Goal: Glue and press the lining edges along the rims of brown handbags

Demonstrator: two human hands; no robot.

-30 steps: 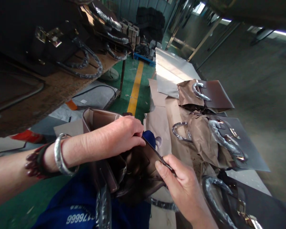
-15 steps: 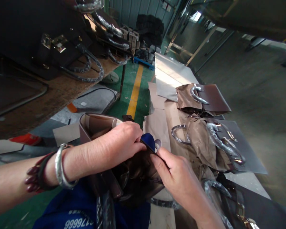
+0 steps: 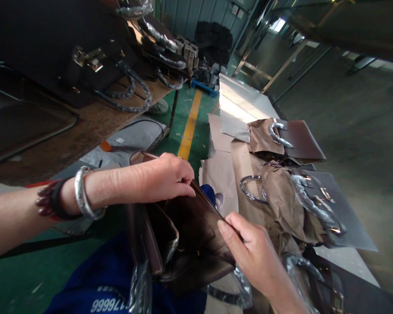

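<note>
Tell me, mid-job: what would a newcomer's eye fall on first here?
Probably the open, dark-brown, leather-look bag at lower centre, its rim pinched by the right grip, with the left grip at the same edge. Next, likely the thick silver-coloured bangle at centre left, then the straight yellow stripe crossing the green floor at upper centre.

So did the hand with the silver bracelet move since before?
Yes. The left hand has moved a little to the left in the view, judged against the yellow floor line.
</note>
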